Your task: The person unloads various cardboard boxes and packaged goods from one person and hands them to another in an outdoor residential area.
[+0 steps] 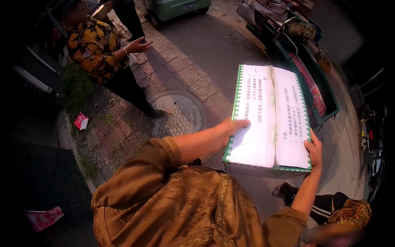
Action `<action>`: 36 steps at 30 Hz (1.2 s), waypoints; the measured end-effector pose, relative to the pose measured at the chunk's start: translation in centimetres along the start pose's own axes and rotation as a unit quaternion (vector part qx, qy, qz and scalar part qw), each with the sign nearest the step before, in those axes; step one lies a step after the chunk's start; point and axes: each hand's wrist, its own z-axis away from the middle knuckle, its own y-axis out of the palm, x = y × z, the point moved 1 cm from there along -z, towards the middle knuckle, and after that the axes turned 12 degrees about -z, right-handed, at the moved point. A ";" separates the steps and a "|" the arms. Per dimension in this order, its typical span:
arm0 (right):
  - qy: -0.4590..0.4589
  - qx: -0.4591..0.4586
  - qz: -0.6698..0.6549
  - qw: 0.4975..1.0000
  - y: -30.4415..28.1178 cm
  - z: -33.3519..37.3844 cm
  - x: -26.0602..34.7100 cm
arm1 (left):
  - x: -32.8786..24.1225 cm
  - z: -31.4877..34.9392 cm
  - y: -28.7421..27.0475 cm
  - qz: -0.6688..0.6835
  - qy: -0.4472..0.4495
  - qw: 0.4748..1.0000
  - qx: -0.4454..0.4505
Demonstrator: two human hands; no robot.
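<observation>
Between my two hands is a white cardboard box (257,142) with a green-and-white checked border and clear tape down its middle seam. Its printed top faces up. My left hand (235,128) grips the left edge, thumb lying on the top and the other fingers out of sight beneath. On the right edge, my right hand (313,149) is closed round the side, with its thumb near the printed top. The underside of the box is hidden. Both my forearms come out of brown sleeves.
A person in a leaf-patterned top (96,47) stands at the left beside a round manhole cover (181,113). Another person (349,216) is at the lower right. A green cart (329,96) stands at the right, a green vehicle (177,9) at the top. A red-and-white packet (81,121) lies on the ground.
</observation>
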 end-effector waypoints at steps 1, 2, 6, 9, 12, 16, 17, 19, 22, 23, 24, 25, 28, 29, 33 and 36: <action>-0.004 0.042 -0.017 0.999 2.7 -3.7 0.3 | -1.8 1.1 -2.6 0.025 0.022 0.999 -0.028; -0.001 0.071 -0.013 0.997 5.4 -7.1 0.4 | -3.8 2.4 -5.2 0.048 0.043 0.997 -0.047; -0.003 0.184 0.003 0.983 17.0 -19.0 1.8 | -9.8 6.1 -14.5 0.116 0.067 0.976 -0.170; 0.010 0.252 0.001 0.968 24.0 -24.8 3.3 | -13.1 8.6 -19.1 0.155 0.142 0.965 -0.159; 0.013 0.298 0.016 0.954 28.8 -29.1 3.7 | -14.6 10.0 -22.2 0.176 0.188 0.947 -0.192; 0.043 0.323 0.004 0.946 34.1 -31.7 4.3 | -16.4 11.7 -25.3 0.185 0.208 0.938 -0.207; 0.042 0.323 0.004 0.946 34.9 -32.0 4.5 | -16.3 11.9 -25.8 0.176 0.217 0.932 -0.229; 0.059 0.337 0.027 0.939 36.2 -32.6 4.7 | -16.6 12.1 -26.6 0.187 0.217 0.922 -0.259; 0.053 0.360 0.040 0.931 36.6 -33.6 4.2 | -16.9 12.4 -26.5 0.207 0.188 0.924 -0.262; 0.066 0.380 0.026 0.922 36.8 -34.0 3.8 | -16.8 12.6 -26.7 0.194 0.191 0.928 -0.256; 0.066 0.388 0.009 0.919 37.0 -34.3 3.6 | -16.8 12.3 -27.2 0.188 0.186 0.933 -0.245; 0.065 0.393 -0.008 0.917 37.0 -34.6 3.5 | -16.7 12.1 -28.2 0.179 0.198 0.924 -0.275; 0.102 0.378 -0.061 0.918 37.2 -34.9 2.9 | -16.2 11.9 -29.6 0.170 0.195 0.917 -0.303; 0.093 0.329 -0.044 0.939 37.9 -33.4 3.7 | -15.5 12.3 -30.6 0.202 0.203 0.918 -0.273; -0.082 0.218 0.101 0.967 34.0 -32.2 3.5 | -13.6 10.3 -30.2 0.300 0.133 0.885 -0.330; -0.148 0.225 0.191 0.944 28.0 -25.9 3.7 | -8.8 5.2 -32.6 0.372 0.087 0.846 -0.373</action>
